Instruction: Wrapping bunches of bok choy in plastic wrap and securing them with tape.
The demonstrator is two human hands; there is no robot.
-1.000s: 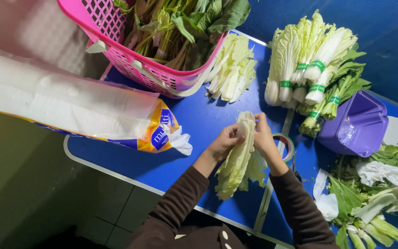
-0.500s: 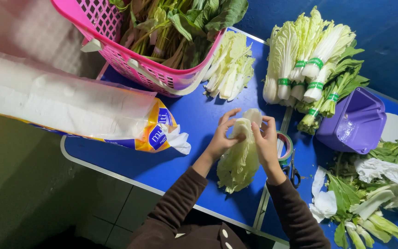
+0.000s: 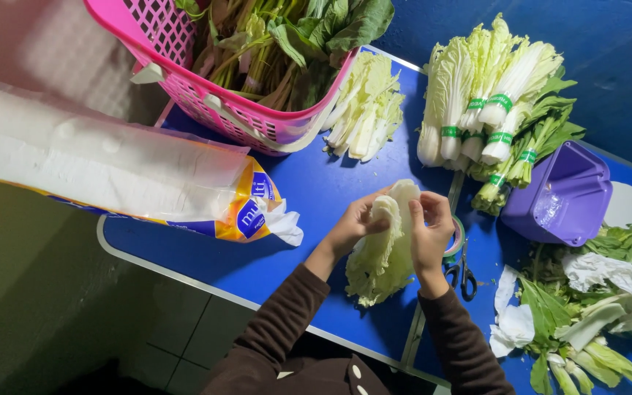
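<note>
fingers (image 3: 371, 212) of the left hand (image 3: 352, 228) and right hand (image 3: 430, 232) pinch the pale stem end of a cabbage bunch (image 3: 382, 252) above the blue desk (image 3: 316, 190). it looks light, floppy and easily bruised; the firm white base seems the best hold.

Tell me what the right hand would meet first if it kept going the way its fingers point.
The right hand points up-left at the pale cabbage it already touches; beyond that, probably the left hand. Depth is uncertain.
</note>
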